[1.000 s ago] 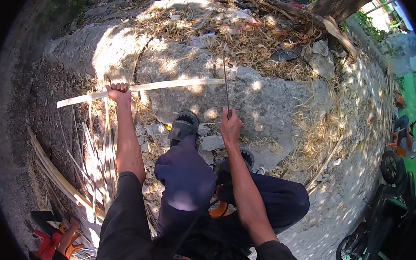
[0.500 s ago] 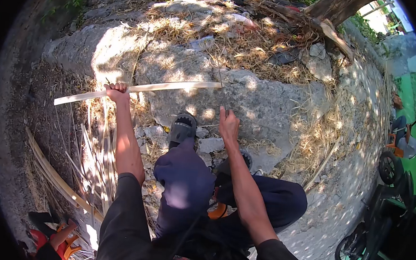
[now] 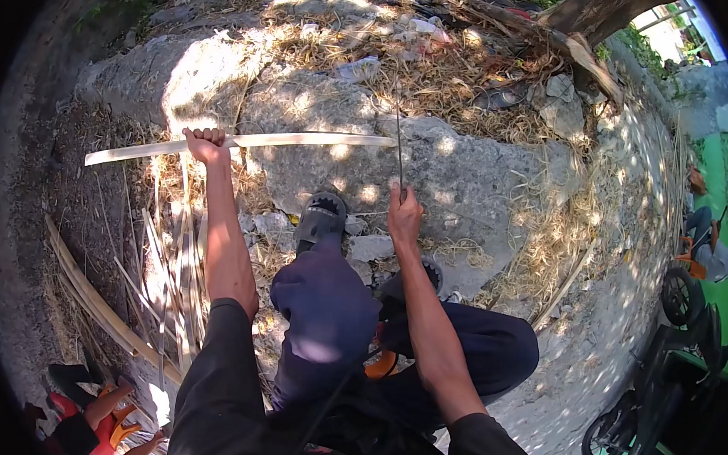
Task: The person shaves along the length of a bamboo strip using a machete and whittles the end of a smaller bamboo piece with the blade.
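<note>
My left hand is closed in a fist around a long pale bamboo strip, gripping it left of its middle. The strip lies nearly level across the view, its right part over a grey rock slab. My right hand is closed on the handle of a long knife. Its narrow dark blade points away from me, seen almost edge-on, and stands at the strip's right end. Whether blade and strip touch, I cannot tell. The handle is mostly hidden by my fingers.
Several split strips lie on the ground at left, beside thicker curved bamboo pieces. My shoe rests by the slab. Dry shavings and a tree trunk are beyond. A person sits lower left; a motorcycle stands right.
The knife has swung more upright, its blade now plainly showing at the strip's right end. The strip has shifted slightly up, its left end a little further left. My right hand has risen slightly.
</note>
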The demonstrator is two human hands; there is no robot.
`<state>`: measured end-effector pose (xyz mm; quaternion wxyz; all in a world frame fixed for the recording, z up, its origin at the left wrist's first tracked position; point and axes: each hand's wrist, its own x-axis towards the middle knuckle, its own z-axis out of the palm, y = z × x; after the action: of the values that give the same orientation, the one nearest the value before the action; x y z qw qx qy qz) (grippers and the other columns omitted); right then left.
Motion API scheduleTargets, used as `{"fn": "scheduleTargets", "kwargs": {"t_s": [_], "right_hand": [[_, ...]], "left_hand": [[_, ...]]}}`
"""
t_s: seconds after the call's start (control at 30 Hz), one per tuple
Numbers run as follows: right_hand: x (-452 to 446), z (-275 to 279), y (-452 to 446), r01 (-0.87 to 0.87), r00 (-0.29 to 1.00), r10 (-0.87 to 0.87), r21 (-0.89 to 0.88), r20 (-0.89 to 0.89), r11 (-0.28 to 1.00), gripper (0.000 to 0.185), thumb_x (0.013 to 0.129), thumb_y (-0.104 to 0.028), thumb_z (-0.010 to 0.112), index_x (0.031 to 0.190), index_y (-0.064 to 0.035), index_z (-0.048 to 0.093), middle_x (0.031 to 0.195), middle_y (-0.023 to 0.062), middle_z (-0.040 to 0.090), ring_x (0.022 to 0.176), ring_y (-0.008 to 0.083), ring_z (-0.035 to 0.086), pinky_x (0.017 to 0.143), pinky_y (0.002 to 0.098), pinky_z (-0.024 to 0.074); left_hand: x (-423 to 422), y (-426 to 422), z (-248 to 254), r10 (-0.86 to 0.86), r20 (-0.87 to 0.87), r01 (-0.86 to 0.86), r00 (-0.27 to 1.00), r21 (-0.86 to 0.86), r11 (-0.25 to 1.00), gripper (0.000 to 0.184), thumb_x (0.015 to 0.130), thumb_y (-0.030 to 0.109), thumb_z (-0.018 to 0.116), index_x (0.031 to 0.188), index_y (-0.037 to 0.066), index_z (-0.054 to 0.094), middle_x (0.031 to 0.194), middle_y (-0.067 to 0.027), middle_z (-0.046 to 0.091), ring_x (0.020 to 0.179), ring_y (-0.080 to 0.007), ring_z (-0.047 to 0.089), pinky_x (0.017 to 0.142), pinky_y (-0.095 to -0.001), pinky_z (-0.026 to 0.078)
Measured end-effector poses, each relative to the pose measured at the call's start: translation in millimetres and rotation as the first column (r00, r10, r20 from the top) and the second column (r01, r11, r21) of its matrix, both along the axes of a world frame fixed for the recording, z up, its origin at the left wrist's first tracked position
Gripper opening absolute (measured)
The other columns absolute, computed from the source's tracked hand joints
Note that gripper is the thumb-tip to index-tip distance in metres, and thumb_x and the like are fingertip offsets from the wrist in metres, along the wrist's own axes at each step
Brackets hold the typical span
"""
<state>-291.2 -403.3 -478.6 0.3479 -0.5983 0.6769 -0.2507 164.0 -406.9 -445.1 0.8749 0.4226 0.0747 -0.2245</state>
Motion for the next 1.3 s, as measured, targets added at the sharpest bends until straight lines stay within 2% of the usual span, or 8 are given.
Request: {"fn": "scheduleTargets", "kwargs": {"t_s": [0.43, 0.67, 0.73, 0.9, 0.93, 0.97, 1.17, 1.3], "right_hand": [[-7.1, -5.1, -6.4, -0.024, 0.999, 0.025, 0.019, -0.037, 1.0, 0.057, 0.104, -0.05, 0.054, 0.097, 0.0055, 0.066, 0.087, 0.0317, 0.07, 0.09, 0.0534, 0.067, 0.08, 0.059, 0.0498], [1.5, 23.2, -6.1, 0.013, 0.999, -0.016, 0.085, 0.031, 0.996, 0.058, 0.103, -0.05, 0.054, 0.101, 0.0054, 0.069, 0.096, 0.0339, 0.071, 0.093, 0.0541, 0.067, 0.085, 0.0588, 0.0518], [-0.9, -1.7, -5.8, 0.005, 0.997, 0.0, 0.069, -0.074, 0.998, 0.056, 0.104, -0.049, 0.054, 0.098, 0.0046, 0.068, 0.09, 0.0321, 0.071, 0.089, 0.0536, 0.068, 0.079, 0.0591, 0.0517], [0.3, 11.2, -12.5, 0.008, 1.0, -0.008, 0.022, -0.005, 1.0, 0.055, 0.104, -0.048, 0.054, 0.098, 0.0047, 0.069, 0.087, 0.0324, 0.07, 0.089, 0.0532, 0.068, 0.077, 0.0591, 0.0508], [2.7, 23.4, -10.4, 0.041, 0.998, -0.043, 0.027, 0.052, 0.999, 0.055, 0.104, -0.048, 0.054, 0.098, 0.0049, 0.069, 0.086, 0.0323, 0.07, 0.089, 0.0529, 0.068, 0.077, 0.059, 0.0505], [0.5, 14.4, -7.3, 0.041, 0.998, -0.042, 0.035, 0.049, 0.999, 0.055, 0.104, -0.048, 0.054, 0.098, 0.0049, 0.069, 0.086, 0.0323, 0.07, 0.089, 0.0529, 0.068, 0.077, 0.059, 0.0505], [-3.3, -10.3, -9.3, 0.033, 0.998, -0.028, 0.098, -0.06, 0.995, 0.053, 0.104, -0.047, 0.054, 0.097, 0.0041, 0.068, 0.081, 0.0298, 0.069, 0.087, 0.0516, 0.069, 0.073, 0.0583, 0.0498], [1.5, 5.2, -4.4, 0.077, 0.99, -0.088, 0.106, 0.111, 0.991, 0.057, 0.105, -0.049, 0.053, 0.095, 0.005, 0.066, 0.081, 0.0299, 0.066, 0.082, 0.0511, 0.065, 0.072, 0.0571, 0.0469]], "left_hand": [[-9.9, -18.0, 31.2, -0.037, 0.043, 0.035, 0.998, 0.048, 0.998, 0.052, 0.112, 0.05, 0.038, 0.073, 0.017, 0.027, 0.057, 0.0032, 0.015, 0.051, -0.0135, 0.013, 0.049, -0.0326, 0.02], [-0.8, -24.7, 31.5, -0.002, 0.032, 0.0, 0.999, 0.087, 0.996, 0.052, 0.108, 0.051, 0.049, 0.071, 0.019, 0.032, 0.054, 0.0031, 0.024, 0.046, -0.0139, 0.022, 0.047, -0.032, 0.025], [-4.9, -23.8, 37.3, -0.009, 0.038, 0.007, 0.999, 0.064, 0.998, 0.052, 0.107, 0.052, 0.05, 0.07, 0.019, 0.033, 0.053, 0.0032, 0.024, 0.044, -0.0137, 0.022, 0.045, -0.0318, 0.024], [-13.7, -30.9, 56.3, -0.031, 0.14, 0.019, 0.99, 0.083, 0.996, 0.054, 0.108, 0.05, 0.049, 0.068, 0.02, 0.029, 0.051, 0.0039, 0.022, 0.041, -0.0127, 0.017, 0.041, -0.0309, 0.019], [-21.6, -34.3, 64.6, 0.0, 0.137, -0.01, 0.991, 0.073, 0.997, 0.05, 0.11, 0.038, 0.046, 0.068, 0.021, 0.024, 0.054, 0.0052, 0.018, 0.045, -0.011, 0.012, 0.043, -0.0314, 0.015], [-20.8, -32.9, 65.6, -0.043, 0.18, 0.033, 0.983, 0.058, 0.998, 0.054, 0.11, 0.047, 0.047, 0.069, 0.02, 0.024, 0.054, 0.0043, 0.016, 0.045, -0.012, 0.013, 0.044, -0.0318, 0.016], [-33.8, -45.4, 89.7, -0.027, 0.134, 0.017, 0.991, 0.072, 0.997, 0.051, 0.11, 0.043, 0.048, 0.071, 0.019, 0.026, 0.056, 0.0049, 0.015, 0.049, -0.011, 0.013, 0.046, -0.0309, 0.017], [-36.0, -44.0, 90.4, -0.047, 0.182, 0.035, 0.982, 0.071, 0.997, 0.051, 0.109, 0.044, 0.05, 0.071, 0.019, 0.026, 0.058, 0.0047, 0.016, 0.049, -0.0113, 0.013, 0.047, -0.0314, 0.017]]}}
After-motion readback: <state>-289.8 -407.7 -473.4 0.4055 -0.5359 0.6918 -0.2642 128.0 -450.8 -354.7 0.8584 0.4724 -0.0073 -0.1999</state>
